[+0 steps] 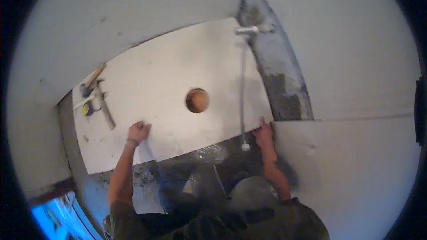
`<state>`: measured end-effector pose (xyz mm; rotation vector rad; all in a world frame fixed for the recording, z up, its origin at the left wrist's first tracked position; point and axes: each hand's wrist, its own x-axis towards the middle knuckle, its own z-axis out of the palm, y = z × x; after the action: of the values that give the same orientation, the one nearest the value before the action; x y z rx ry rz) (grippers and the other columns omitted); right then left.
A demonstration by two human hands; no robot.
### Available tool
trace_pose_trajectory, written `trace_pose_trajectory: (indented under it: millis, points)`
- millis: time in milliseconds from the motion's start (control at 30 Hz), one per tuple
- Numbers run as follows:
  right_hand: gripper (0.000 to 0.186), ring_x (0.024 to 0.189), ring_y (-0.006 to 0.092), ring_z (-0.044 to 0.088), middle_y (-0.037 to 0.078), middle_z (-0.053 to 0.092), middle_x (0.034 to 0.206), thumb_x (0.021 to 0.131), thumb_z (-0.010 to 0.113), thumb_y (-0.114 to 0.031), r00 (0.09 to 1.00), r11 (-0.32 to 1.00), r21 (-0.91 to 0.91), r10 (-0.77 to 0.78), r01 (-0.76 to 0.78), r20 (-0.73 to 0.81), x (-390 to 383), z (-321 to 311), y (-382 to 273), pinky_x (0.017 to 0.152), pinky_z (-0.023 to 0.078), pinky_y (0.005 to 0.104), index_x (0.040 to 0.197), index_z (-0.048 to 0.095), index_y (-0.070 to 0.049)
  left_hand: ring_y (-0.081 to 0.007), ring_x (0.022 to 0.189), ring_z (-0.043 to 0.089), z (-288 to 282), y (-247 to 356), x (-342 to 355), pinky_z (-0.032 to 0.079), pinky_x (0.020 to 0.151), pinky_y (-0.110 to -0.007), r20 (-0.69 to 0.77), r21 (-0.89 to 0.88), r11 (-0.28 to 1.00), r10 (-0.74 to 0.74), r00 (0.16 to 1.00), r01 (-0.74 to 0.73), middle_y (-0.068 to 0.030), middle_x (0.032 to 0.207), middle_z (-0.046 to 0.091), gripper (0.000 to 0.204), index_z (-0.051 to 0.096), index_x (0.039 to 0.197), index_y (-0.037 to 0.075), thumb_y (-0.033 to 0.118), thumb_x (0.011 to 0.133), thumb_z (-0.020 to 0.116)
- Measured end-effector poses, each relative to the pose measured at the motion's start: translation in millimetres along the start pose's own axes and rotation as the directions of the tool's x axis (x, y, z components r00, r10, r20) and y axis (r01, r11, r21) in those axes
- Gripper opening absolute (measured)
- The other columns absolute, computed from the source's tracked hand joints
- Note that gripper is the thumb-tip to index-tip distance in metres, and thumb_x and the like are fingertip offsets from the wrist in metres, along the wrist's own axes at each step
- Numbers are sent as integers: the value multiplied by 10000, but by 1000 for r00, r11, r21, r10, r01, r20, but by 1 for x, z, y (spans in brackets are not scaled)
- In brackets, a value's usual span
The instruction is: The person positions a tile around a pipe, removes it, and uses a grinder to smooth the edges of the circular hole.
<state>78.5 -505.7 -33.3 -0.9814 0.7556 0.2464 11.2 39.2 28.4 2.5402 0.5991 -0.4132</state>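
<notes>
A large white board (151, 80) lies in front of me, with a round hole (197, 100) right of its middle showing orange-brown inside. My left hand (140, 132) is closed in a fist over the board's near left part; whatever its fingers may hold is hidden. At the near right corner, my right hand (263, 134) grips the board's edge, thumb up on the top face. Just left of that hand hangs a thin grey hose (243, 93) with a white end fitting (245, 147). It runs down from a metal valve (247, 30) at the far right.
On the board's left end lie a hammer (104, 106), a second wooden-handled tool (94, 76) and a yellow-and-black tape measure (88, 108). White walls rise beyond and to the right. Rough grey masonry (284, 91) shows beside the board's right edge. Bluish light comes in at the lower left.
</notes>
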Motion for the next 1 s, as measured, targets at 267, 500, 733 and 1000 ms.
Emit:
trace_pose_trajectory:
  millis: [267,500,733,1000]
  points:
    - [524,1228,259,509,61,529,1340,944,609,-355,992,999,-15,-36,38,123,3,-8,-5,1029,411,478,1377,426,-122,-373,720,632,12,-1,6,490,665,-460,-76,-62,998,-24,997,20,-196,741,647,496,641,724,42,522,844,603]
    - [528,1182,221,550,61,567,1294,930,631,-386,994,999,-42,-25,29,103,-9,10,-6,988,455,438,1350,455,-118,-384,804,649,10,-8,2,482,709,-500,-107,36,999,37,994,-33,-223,822,658,539,643,775,40,554,888,527]
    - [460,1094,221,604,74,634,1191,946,616,-355,983,996,-77,-32,47,183,5,-11,1,971,472,392,1272,509,-49,-359,849,663,-4,2,-2,514,781,-478,-25,97,977,194,981,-191,-208,875,680,317,704,834,84,367,878,568]
    - [471,1165,243,568,84,609,1256,944,603,-395,980,996,-36,-74,82,185,23,-42,-22,1025,414,456,1292,516,-90,-199,574,663,37,10,-97,528,567,-348,561,-184,902,-230,795,390,-97,665,694,464,722,742,84,432,954,502]
